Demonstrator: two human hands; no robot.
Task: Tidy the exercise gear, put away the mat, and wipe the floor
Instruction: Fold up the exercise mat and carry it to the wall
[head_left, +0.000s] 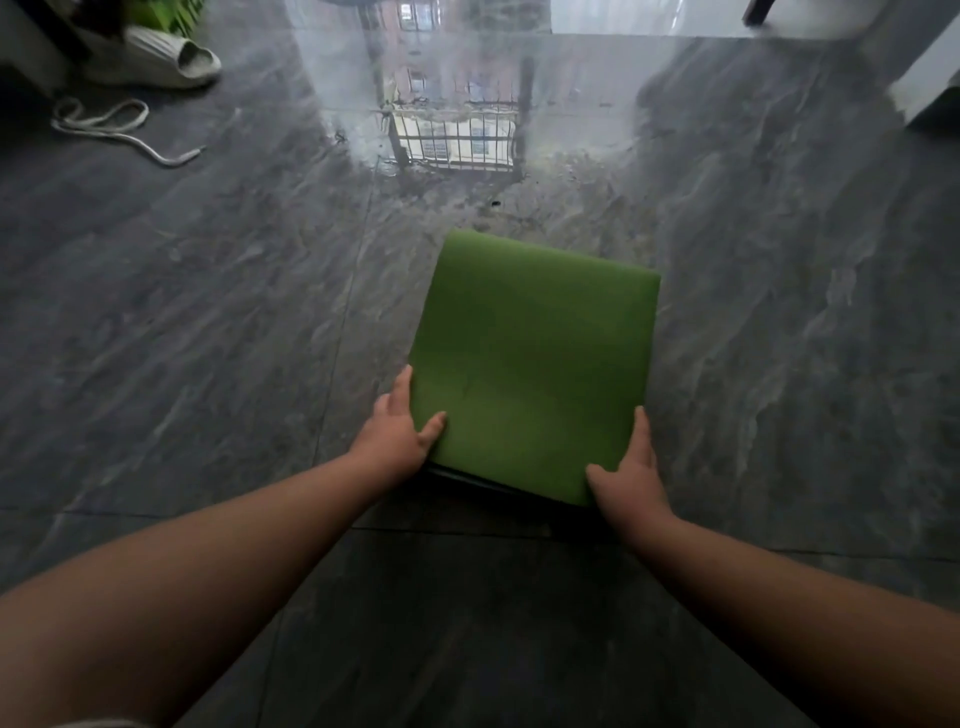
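no readable text, labels, brands, numbers or signs anywhere

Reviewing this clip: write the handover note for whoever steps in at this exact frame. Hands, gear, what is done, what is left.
Left hand: grips the near left corner of the folded green mat, thumb on top.
Right hand: grips the near right corner, thumb on top.
Mat: folded into a flat pad, held low over the grey tile floor; whether its far edge touches the floor is unclear.
White cord lies loose on the floor at far left, beside a pale slipper.
Done: mat folded.
Left: stow mat, pick up cord, wipe floor.
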